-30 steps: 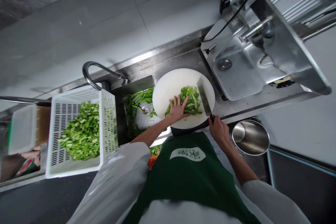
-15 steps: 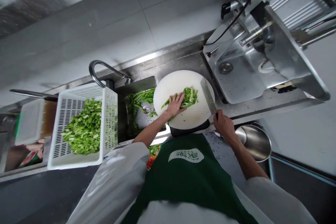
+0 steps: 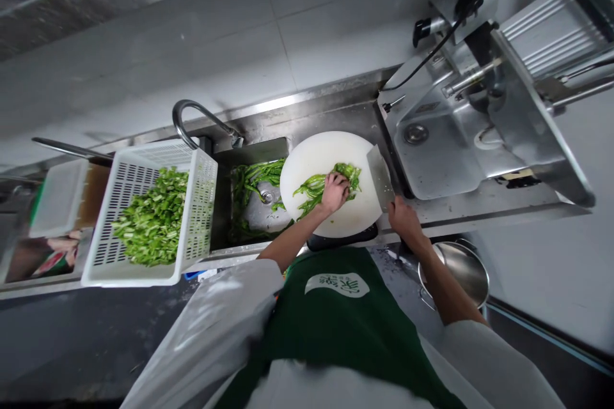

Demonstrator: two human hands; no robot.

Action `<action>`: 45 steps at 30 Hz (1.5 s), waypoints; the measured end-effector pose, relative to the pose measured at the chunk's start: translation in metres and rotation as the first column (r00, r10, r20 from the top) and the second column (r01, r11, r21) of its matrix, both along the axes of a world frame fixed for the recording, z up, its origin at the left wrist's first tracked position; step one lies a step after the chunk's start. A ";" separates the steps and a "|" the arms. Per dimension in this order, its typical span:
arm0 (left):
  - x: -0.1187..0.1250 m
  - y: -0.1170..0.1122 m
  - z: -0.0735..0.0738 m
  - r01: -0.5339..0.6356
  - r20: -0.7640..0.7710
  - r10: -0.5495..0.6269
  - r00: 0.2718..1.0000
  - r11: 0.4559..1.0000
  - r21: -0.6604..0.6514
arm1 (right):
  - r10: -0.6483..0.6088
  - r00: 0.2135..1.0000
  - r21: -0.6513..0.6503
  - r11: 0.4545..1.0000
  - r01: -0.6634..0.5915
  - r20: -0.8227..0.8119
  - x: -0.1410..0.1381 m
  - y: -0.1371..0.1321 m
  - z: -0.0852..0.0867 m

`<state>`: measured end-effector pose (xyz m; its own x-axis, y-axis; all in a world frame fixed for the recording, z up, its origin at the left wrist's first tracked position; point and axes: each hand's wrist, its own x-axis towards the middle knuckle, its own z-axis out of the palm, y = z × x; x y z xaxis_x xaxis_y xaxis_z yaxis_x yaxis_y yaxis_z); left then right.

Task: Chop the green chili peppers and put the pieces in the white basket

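Long green peppers (image 3: 314, 186) lie in a bunch across a round white cutting board (image 3: 330, 148). My left hand (image 3: 335, 192) is closed over the bunch, its fingers curled and pressing it near the right end. In my right hand (image 3: 405, 222) is the handle of a cleaver (image 3: 380, 177). The broad blade stands at the board's right edge, apart from the peppers. More whole green peppers (image 3: 266, 171) lie in the sink (image 3: 225, 204) left of the board.
Left of the sink, a white plastic basket (image 3: 201, 211) holds chopped green peppers (image 3: 152, 217). A curved faucet (image 3: 204, 107) reaches over the sink. A metal slicing machine (image 3: 444, 147) stands at the right. A steel pot (image 3: 467, 271) is below my right forearm.
My left hand has gone from lying flat with fingers spread to curled over the peppers, slightly further right. The cleaver stays in my right hand near the board's right edge.
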<state>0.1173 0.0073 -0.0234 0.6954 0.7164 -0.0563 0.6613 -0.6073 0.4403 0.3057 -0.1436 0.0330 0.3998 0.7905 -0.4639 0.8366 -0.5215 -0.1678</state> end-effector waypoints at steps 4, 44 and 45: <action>-0.023 -0.004 0.009 -0.060 0.064 0.057 0.996 0.997 0.052 | 0.073 0.997 -0.031 0.997 -0.072 0.018 0.005 0.003 0.014; -0.033 -0.022 0.008 -0.294 -0.010 0.299 0.954 0.945 0.141 | 0.330 0.942 -0.054 0.943 -0.328 0.054 -0.034 0.082 0.045; -0.036 -0.022 0.006 -0.299 -0.019 0.305 0.952 0.942 0.151 | 0.333 0.941 -0.052 0.943 -0.330 0.061 -0.034 0.074 0.047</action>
<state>0.0809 -0.0144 -0.0170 0.4440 0.8952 0.0389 0.8396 -0.4308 0.3309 0.2714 -0.0696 0.0805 0.1500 0.8646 -0.4796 0.9719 -0.2180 -0.0892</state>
